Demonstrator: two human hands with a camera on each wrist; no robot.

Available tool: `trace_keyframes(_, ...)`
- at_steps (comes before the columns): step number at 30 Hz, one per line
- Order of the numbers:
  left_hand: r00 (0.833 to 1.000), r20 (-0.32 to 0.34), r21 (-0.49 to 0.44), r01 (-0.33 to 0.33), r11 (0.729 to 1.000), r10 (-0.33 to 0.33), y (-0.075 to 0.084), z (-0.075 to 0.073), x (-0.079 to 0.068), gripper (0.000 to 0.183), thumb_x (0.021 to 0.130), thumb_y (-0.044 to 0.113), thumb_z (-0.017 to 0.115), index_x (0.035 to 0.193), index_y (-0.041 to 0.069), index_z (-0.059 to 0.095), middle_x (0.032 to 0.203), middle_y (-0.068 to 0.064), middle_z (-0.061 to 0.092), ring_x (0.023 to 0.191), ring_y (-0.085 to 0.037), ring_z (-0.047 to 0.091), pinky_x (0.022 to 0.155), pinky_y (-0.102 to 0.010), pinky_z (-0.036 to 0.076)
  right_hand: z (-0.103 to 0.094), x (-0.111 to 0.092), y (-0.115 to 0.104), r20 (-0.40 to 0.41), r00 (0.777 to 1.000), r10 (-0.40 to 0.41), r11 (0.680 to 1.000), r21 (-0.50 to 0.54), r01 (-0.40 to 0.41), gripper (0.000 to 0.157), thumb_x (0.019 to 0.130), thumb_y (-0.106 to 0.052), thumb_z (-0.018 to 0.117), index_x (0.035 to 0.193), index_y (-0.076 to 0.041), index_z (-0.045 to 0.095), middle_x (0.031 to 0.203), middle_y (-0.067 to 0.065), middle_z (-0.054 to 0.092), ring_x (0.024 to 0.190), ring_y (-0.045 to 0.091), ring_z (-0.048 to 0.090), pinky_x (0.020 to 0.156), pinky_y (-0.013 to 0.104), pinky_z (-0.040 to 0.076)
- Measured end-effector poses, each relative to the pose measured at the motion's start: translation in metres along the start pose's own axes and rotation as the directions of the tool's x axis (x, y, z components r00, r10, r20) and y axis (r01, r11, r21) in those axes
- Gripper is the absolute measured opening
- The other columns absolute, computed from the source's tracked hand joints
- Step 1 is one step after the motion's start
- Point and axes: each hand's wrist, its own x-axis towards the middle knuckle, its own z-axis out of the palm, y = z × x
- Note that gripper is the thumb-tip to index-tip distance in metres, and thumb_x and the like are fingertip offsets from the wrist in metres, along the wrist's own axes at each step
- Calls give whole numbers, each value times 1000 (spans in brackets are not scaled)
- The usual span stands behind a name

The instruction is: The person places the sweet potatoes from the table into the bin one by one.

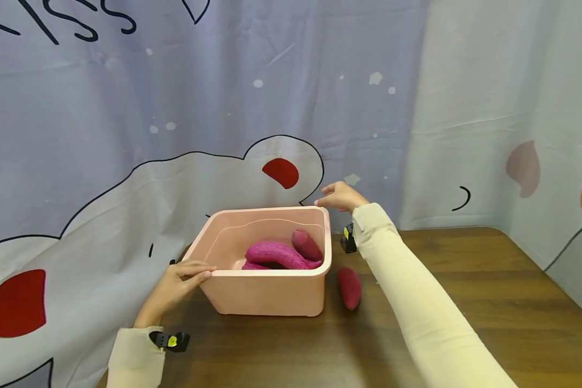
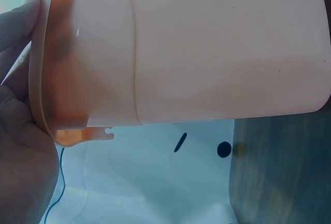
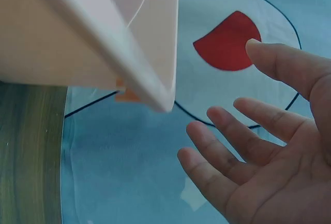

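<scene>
A pink plastic bin (image 1: 271,293) stands on the wooden table with several purple sweet potatoes (image 1: 276,253) inside. My left hand (image 1: 177,285) holds its rim at the near left corner, thumb on the outer edge; the left wrist view shows that hand (image 2: 23,131) beside the rim. Past the far right corner, my right hand (image 1: 341,196) hovers with fingers spread. The right wrist view shows a gap between this hand (image 3: 269,157) and the bin corner (image 3: 163,97). Another sweet potato (image 1: 350,288) lies on the table right of the bin.
The brown wooden table (image 1: 456,302) extends to the right. Behind it hangs a printed curtain (image 1: 213,108) with cartoon figures, close to the bin's far side. Each wrist wears a small black camera, one by the left sleeve (image 1: 136,355), one by the right sleeve (image 1: 417,291).
</scene>
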Motion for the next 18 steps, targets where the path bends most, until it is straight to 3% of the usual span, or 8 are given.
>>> trace_keyframes(4,1000,-2,12,-14,1000,14,1,-1,0,18,83,1,71,100,4,76,99,-12,73,98,1,60,88,-7,41,-5,-2,11,-9,1000,23,1000,18,-23,62,91,-28,62,142,0,41,148,19,40,134,36,42,106,48,41)
trace_keyframes(10,1000,-8,29,-11,1000,11,5,-1,0,18,81,-7,70,98,-4,74,98,-17,72,97,8,57,86,-5,41,-9,-7,28,2,998,65,996,56,-65,65,92,-28,61,145,0,36,147,21,41,133,35,42,106,49,40)
trace_keyframes(18,999,-6,-1,-34,999,34,36,-3,3,16,79,-12,68,95,-11,71,93,-25,70,94,7,59,83,-6,43,-10,-12,53,39,995,97,993,63,-99,68,92,-28,62,147,1,33,149,23,37,133,37,42,106,50,40)
